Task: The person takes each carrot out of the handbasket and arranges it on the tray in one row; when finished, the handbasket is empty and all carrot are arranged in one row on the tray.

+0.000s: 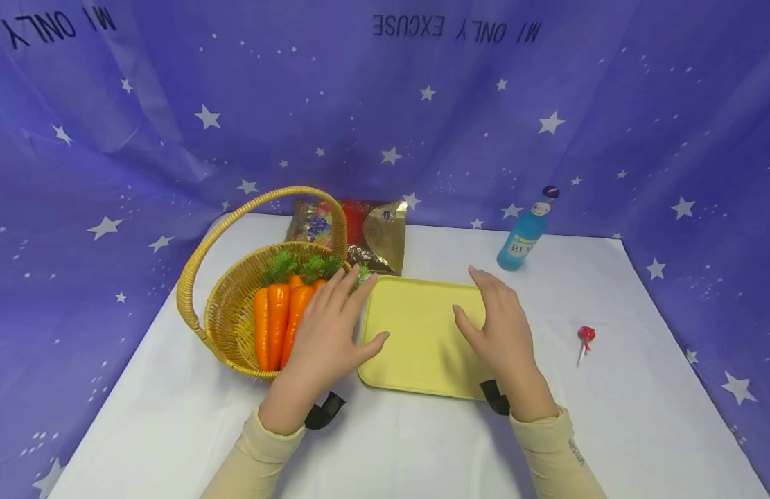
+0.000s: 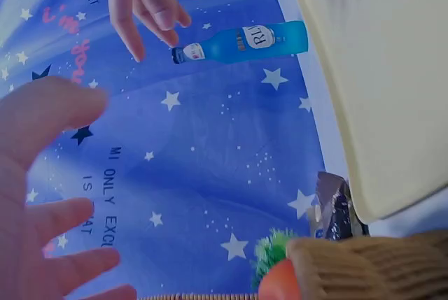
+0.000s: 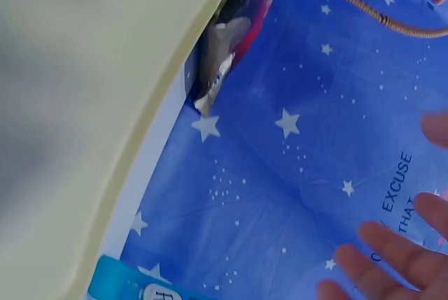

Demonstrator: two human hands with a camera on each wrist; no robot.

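Observation:
In the head view my left hand (image 1: 331, 333) hovers between a wicker basket (image 1: 231, 305) and a yellow tray (image 1: 416, 333), fingers spread and holding nothing. It overlaps part of the orange carrots (image 1: 278, 322) with green tops that lie in the basket. My right hand (image 1: 502, 329) is over the tray's right side, thumb apart from the extended fingers, and nothing is in it. The left wrist view shows the left hand (image 2: 49, 195) with loose, separated fingers. In the right wrist view the right hand (image 3: 392, 258) appears at the lower right, fingers apart.
A blue bottle (image 1: 523, 239) stands at the back right. A shiny gold and red snack bag (image 1: 375, 235) lies behind the basket. On the right side of the white table (image 1: 609, 430) is a red lollipop (image 1: 586, 334). Starry blue cloth (image 1: 459, 159) hangs around the table.

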